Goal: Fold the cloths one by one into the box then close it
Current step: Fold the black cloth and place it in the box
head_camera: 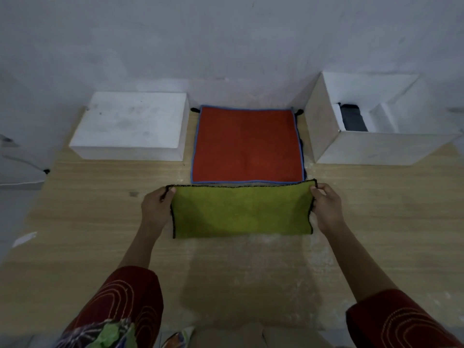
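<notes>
A half-folded green cloth (241, 212) on the counter (100, 222), pinched at both far corners.
Edged in black stitching, it lies flat just in front of the red cloth (247, 144); the left grip (157, 204) and right grip (326, 207) each pinch one corner. The open box (376, 146) stands far right.

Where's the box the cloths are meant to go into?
In the head view, the open white box sits at the far right of the table, just right of the orange cloth, with a dark folded cloth already inside.
</notes>
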